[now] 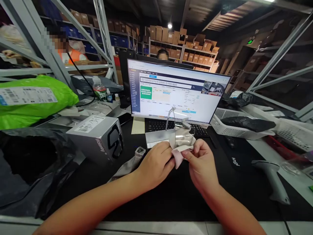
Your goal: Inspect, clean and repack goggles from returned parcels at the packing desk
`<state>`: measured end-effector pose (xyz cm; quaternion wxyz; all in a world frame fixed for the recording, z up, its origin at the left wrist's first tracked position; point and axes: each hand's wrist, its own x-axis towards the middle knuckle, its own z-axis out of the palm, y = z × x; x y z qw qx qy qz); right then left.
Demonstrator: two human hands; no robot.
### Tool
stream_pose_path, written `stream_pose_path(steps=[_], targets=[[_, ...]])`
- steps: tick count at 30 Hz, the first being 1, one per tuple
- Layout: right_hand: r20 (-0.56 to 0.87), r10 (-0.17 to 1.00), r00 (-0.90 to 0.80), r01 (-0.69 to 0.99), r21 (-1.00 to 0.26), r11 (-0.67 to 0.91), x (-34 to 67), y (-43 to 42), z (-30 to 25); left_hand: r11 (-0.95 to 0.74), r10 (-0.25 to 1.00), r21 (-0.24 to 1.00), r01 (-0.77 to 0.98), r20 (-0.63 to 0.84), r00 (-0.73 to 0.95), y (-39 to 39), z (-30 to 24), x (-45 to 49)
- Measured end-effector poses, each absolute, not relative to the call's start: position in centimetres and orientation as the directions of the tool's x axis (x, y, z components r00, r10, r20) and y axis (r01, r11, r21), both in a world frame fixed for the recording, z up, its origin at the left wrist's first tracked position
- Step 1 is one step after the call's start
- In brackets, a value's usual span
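Both hands hold a pale grey, soft-looking item [182, 136] with a shiny clear patch and thin loops sticking up from it. I cannot make out its exact kind. My left hand [158, 163] is closed on its left side, fingers curled. My right hand [201, 160] pinches its right edge between thumb and fingers, by a pinkish-white flap [178, 157]. Beside my left wrist, a pale grey strip of material [128, 166] lies on the black mat. Left of it stands a grey printed box [97, 138] with a white label on top.
A monitor [168, 94] stands ahead, a keyboard [158, 125] below it. On the left are an open black plastic bag [51, 189], a green parcel [36, 98] and bottles [99, 88]. White baskets [225, 130] and a barcode scanner [272, 179] are at right. Two people [73, 54] appear beyond.
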<state>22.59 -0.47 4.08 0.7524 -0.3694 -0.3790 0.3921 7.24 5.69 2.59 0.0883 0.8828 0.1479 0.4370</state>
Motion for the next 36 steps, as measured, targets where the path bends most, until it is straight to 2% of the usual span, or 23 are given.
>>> stream_pose_path(steps=[3, 8, 11, 13, 15, 17, 19, 21, 24, 28, 31, 33, 36], targets=[[0.31, 0.856, 0.413, -0.23, -0.874, 0.427, 22.0, -0.5, 3.6, -0.941, 0.322, 0.319, 0.113, 0.743, 0.587, 6.0, 2.1, 7.1], [0.402, 0.848, 0.345, -0.002, -0.904, 0.429, 22.5, -0.8, 4.0, -0.906, 0.375, 0.419, 0.066, 0.72, 0.583, 6.4, 1.7, 6.9], [0.425, 0.854, 0.301, 0.016, -0.898, 0.441, 22.9, -0.8, 4.1, -0.891, 0.376, 0.453, 0.021, 0.712, 0.592, 6.5, 1.7, 7.1], [0.383, 0.879, 0.284, -0.088, -0.902, 0.422, 23.2, -0.8, 4.2, -0.89, 0.372, 0.456, 0.018, 0.702, 0.607, 6.6, 1.9, 7.1], [0.291, 0.914, 0.283, -0.286, -0.884, 0.37, 23.7, -0.7, 4.5, -0.888, 0.379, 0.459, 0.036, 0.685, 0.622, 6.6, 2.2, 7.0], [0.182, 0.946, 0.269, -0.49, -0.82, 0.297, 24.5, -0.5, 5.1, -0.887, 0.38, 0.46, 0.047, 0.667, 0.641, 6.6, 2.5, 6.9], [0.095, 0.968, 0.234, -0.618, -0.753, 0.224, 25.3, -0.4, 5.5, -0.885, 0.366, 0.465, 0.038, 0.642, 0.674, 6.7, 2.7, 6.8], [0.051, 0.976, 0.211, -0.675, -0.714, 0.184, 25.9, -0.2, 5.7, -0.877, 0.358, 0.479, 0.023, 0.621, 0.697, 6.8, 3.0, 6.8], [0.072, 0.968, 0.242, -0.676, -0.703, 0.221, 26.0, 0.0, 5.6, -0.857, 0.39, 0.515, 0.03, 0.608, 0.691, 6.7, 3.2, 6.9], [0.183, 0.935, 0.304, -0.569, -0.752, 0.333, 25.0, 0.0, 5.3, -0.824, 0.443, 0.565, 0.039, 0.601, 0.666, 6.5, 3.0, 6.7], [0.273, 0.897, 0.347, -0.439, -0.798, 0.413, 24.1, -0.2, 4.7, -0.848, 0.408, 0.529, 0.011, 0.64, 0.651, 6.4, 2.6, 6.5], [0.349, 0.846, 0.404, -0.306, -0.82, 0.484, 23.4, -0.5, 4.1, -0.86, 0.4, 0.51, 0.007, 0.666, 0.629, 6.6, 2.4, 6.4], [0.518, 0.747, 0.417, 0.004, -0.823, 0.569, 22.4, -1.0, 2.9, -0.815, 0.459, 0.58, 0.006, 0.639, 0.617, 6.7, 2.4, 6.3]])
